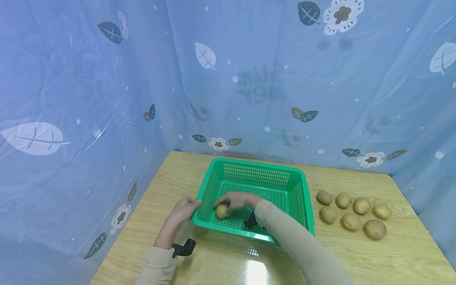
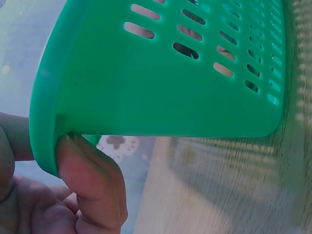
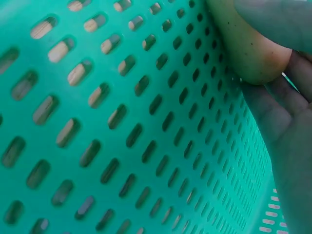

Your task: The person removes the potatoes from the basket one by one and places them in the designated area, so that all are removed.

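A green plastic basket with slotted walls stands on the wooden table. At its left front corner my left hand grips the rim, fingers curled under the lip, as the left wrist view shows with the basket wall close up. My right hand reaches inside and holds a potato near the left front of the basket floor. In the right wrist view, thumb and fingers wrap that potato against the perforated green plastic.
Several potatoes lie in two rows on the table to the right of the basket. A blue patterned curtain hangs behind the table and along its left side. Light glares off the front of the tabletop.
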